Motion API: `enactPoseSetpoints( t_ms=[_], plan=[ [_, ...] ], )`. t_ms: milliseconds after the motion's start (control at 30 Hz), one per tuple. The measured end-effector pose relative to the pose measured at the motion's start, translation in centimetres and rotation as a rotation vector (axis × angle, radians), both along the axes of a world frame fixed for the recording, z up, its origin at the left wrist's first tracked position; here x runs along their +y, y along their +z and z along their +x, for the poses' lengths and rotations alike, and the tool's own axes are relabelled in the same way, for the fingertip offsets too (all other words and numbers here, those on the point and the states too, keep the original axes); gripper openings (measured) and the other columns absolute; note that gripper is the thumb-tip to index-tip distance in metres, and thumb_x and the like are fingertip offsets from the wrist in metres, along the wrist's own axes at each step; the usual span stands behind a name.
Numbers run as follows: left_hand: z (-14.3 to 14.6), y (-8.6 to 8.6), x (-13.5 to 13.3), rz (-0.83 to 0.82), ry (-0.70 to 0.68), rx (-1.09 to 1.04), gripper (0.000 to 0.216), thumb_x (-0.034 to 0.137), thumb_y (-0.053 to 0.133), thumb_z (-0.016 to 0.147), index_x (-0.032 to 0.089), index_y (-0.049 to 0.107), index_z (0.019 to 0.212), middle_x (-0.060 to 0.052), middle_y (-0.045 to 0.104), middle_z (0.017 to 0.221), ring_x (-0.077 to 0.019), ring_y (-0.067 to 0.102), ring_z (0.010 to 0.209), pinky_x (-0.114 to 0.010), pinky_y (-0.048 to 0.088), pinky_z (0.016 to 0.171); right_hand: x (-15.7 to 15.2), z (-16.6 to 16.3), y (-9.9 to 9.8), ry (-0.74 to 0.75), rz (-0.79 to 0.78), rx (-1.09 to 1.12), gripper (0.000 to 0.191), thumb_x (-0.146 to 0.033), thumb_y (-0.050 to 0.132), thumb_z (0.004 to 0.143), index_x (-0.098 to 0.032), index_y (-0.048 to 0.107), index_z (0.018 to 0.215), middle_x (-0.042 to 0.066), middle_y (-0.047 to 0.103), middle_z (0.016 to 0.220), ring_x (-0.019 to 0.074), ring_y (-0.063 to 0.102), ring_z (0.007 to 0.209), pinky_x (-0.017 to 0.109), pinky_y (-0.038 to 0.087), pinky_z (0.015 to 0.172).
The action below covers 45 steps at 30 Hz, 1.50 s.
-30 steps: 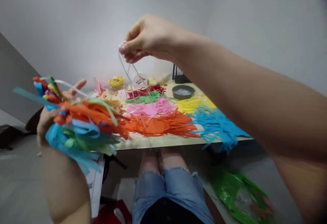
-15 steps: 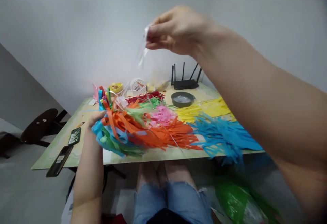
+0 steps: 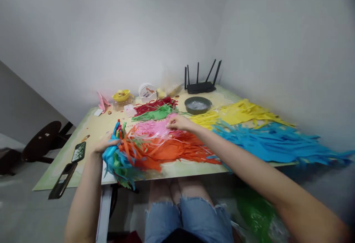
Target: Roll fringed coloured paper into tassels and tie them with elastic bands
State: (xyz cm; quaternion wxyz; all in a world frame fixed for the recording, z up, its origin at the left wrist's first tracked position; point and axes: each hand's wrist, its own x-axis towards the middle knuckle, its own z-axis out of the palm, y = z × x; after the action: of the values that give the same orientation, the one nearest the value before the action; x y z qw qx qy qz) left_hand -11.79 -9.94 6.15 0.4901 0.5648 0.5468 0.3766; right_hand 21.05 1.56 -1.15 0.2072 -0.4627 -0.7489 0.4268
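My left hand [image 3: 104, 143] is closed around a bundle of fringed strips [image 3: 119, 163] at the table's front left. Blue, green, orange and red strips hang from it over the edge. My right hand [image 3: 179, 122] is pinched low over pink fringed strips [image 3: 146, 127]. Thin clear plastic strands [image 3: 155, 138] run from near the bundle to its fingertips, and it seems to pinch one end. Below lie orange fringed strips [image 3: 172, 150]. Green strips [image 3: 158, 113] and dark red strips [image 3: 154, 105] lie behind the pink ones.
Yellow strips [image 3: 238, 113] and blue strips [image 3: 263, 143] spread over the table's right. Behind them stand a grey bowl [image 3: 198, 105] and a black router [image 3: 201, 87]. A phone [image 3: 78, 152] lies at the left edge. A yellow bowl [image 3: 121, 95] is at the back.
My right hand has come down from high above the table to just over the pink strips. The bundle in my left hand has dropped slightly, its strips hanging lower.
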Motion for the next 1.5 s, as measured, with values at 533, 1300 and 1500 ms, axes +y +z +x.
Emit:
enactPoseSetpoints(
  t_ms=[533, 1300, 1500],
  plan=[
    [-2.0, -3.2, -0.7, -0.172, -0.050, 0.026, 0.051, 0.035, 0.081, 0.054, 0.014, 0.067, 0.098, -0.010, 0.074, 0.093, -0.0311, 0.068, 0.090, -0.037, 0.054, 0.081, -1.2, -3.7, -9.5, 0.195, 0.099, -0.546, 0.030, -0.032, 0.058, 0.091, -0.013, 0.060, 0.114, 0.009, 0.061, 0.116, 0.0216, 0.061, 0.100, 0.040, 0.052, 0.084],
    [-4.1, -3.2, -4.8, -0.078, 0.033, -0.030, 0.071, 0.036, 0.074, 0.071, 0.019, 0.051, 0.136, -0.012, 0.065, 0.124, -0.0340, 0.060, 0.114, -0.040, 0.050, 0.095, 1.0, -0.2, 10.2, 0.156, 0.392, -0.462, 0.016, -0.022, 0.062, 0.083, -0.015, 0.076, 0.087, 0.004, 0.073, 0.071, 0.0137, 0.065, 0.062, 0.020, 0.045, 0.055],
    [-1.0, -1.1, -4.4, 0.053, -0.073, -0.124, 0.074, 0.034, 0.074, 0.070, 0.017, 0.049, 0.138, -0.013, 0.062, 0.128, -0.0364, 0.056, 0.119, -0.043, 0.047, 0.099, 1.4, -2.0, 16.5, 0.157, 0.270, -0.162, 0.007, -0.021, 0.070, 0.075, -0.018, 0.072, 0.069, 0.002, 0.067, 0.056, 0.0128, 0.060, 0.049, 0.023, 0.046, 0.048]
  ],
)
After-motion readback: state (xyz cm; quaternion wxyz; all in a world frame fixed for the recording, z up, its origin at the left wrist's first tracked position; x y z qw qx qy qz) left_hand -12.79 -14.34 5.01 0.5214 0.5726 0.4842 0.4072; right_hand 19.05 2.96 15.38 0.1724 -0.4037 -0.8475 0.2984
